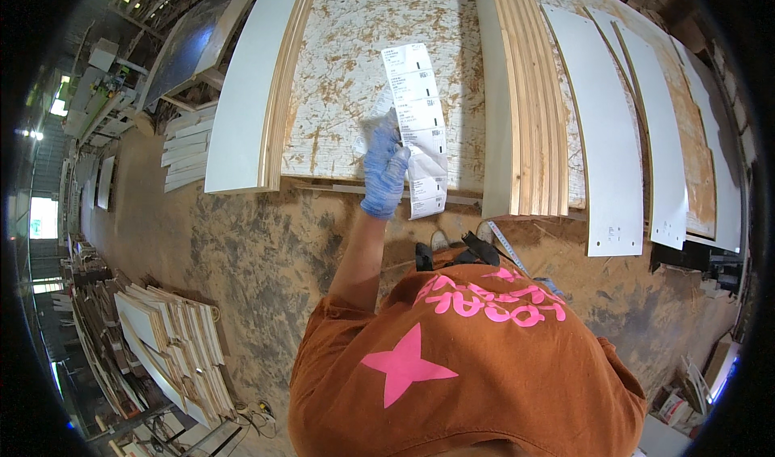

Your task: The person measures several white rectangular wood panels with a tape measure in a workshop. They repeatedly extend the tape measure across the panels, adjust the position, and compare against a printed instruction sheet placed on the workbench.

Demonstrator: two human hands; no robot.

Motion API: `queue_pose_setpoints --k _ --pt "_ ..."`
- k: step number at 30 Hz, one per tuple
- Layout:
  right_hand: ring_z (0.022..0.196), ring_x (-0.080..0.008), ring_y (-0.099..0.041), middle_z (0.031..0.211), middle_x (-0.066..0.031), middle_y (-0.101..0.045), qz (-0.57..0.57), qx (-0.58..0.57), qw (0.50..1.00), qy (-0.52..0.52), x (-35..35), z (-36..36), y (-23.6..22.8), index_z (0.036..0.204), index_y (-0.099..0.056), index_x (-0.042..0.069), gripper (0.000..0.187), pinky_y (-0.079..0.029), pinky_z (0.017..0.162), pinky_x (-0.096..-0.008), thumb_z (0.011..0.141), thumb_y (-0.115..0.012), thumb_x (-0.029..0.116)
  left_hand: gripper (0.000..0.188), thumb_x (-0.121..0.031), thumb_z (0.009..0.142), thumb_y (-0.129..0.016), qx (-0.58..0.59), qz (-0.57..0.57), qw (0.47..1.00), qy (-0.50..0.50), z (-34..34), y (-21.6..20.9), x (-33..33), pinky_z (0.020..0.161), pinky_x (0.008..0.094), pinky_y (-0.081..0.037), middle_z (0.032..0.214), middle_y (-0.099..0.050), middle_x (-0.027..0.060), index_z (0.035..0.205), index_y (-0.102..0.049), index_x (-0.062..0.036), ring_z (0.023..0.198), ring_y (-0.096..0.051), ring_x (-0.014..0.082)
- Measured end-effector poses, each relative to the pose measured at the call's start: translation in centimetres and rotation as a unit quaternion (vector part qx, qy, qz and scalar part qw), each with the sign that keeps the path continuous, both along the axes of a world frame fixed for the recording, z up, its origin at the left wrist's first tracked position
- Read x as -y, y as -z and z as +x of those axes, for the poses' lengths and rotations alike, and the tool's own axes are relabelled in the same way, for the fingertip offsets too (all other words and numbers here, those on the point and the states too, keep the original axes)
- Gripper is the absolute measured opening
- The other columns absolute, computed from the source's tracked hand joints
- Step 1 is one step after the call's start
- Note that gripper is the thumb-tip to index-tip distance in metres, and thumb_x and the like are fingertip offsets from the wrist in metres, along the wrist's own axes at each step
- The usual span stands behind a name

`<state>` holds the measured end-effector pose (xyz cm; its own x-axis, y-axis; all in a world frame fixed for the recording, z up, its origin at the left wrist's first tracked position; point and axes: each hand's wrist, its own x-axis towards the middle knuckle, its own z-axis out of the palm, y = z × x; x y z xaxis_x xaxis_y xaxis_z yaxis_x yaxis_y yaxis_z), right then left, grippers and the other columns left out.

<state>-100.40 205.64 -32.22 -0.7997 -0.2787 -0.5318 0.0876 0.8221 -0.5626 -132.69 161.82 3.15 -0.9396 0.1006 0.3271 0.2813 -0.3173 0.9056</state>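
My left hand, in a blue knit glove, is closed around the edge of a long white strip of printed labels. Its thumb presses on the strip's left side. The strip spans above and below the hand, lightly creased toward its lower end. Beneath it is a worn, white-flecked wooden work surface. My right hand does not show; only the sleeve on that side is visible.
White-faced panels are stacked to the left, and a taller stack stands right of the strip. Loose white panels lie farther right, jutting past the front edge. Boards are piled on the floor at lower left.
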Motion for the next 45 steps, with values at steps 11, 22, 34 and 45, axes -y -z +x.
queue_pose_setpoints --k 11,22,34,45 --pt "0.082 -0.0303 -0.060 0.087 -0.0171 -0.063 -0.017 0.165 0.972 0.168 3.5 -3.3 -9.6 0.094 -0.062 0.008 0.024 -0.047 0.072 -0.0337 0.079 -0.048 0.019 0.054 -0.020 0.086 -0.052 -0.003 -0.003 1.000 0.021 0.5 -0.2 0.6 0.097 0.0314 -0.034 0.126 -0.044 0.0100 0.131 -0.033 0.0016 0.115 -0.042 0.0183" --pt "0.087 -0.0288 -0.060 0.095 -0.0169 -0.062 0.017 0.192 0.969 0.157 4.8 -4.1 -11.5 0.097 -0.063 0.008 0.027 -0.046 0.077 -0.0325 0.081 -0.046 0.022 0.057 -0.019 0.084 -0.053 -0.004 -0.010 1.000 0.009 0.6 0.1 0.1 0.094 0.0308 -0.036 0.123 -0.046 0.0103 0.132 -0.031 0.0015 0.111 -0.045 0.0173" --pt "0.086 -0.0316 -0.060 0.093 -0.0179 -0.062 -0.044 0.084 0.981 0.170 -0.1 -2.7 -5.9 0.092 -0.064 0.008 0.024 -0.048 0.075 -0.0355 0.078 -0.050 0.022 0.072 -0.043 0.079 -0.061 0.057 -0.011 0.997 0.060 -5.7 8.6 -4.4 0.093 0.0267 -0.036 0.116 -0.050 0.0067 0.130 -0.034 0.0010 0.108 -0.046 0.0159" --pt "0.085 -0.0293 -0.061 0.092 -0.0175 -0.063 0.062 0.107 0.972 0.201 -4.3 3.4 3.1 0.092 -0.064 0.007 0.023 -0.047 0.074 -0.0362 0.079 -0.051 0.021 0.051 0.001 0.076 -0.051 0.123 -0.335 0.933 -0.038 -16.0 17.6 -4.9 0.084 0.0291 -0.043 0.113 -0.056 0.0168 0.126 -0.043 -0.0078 0.098 -0.056 0.0224"
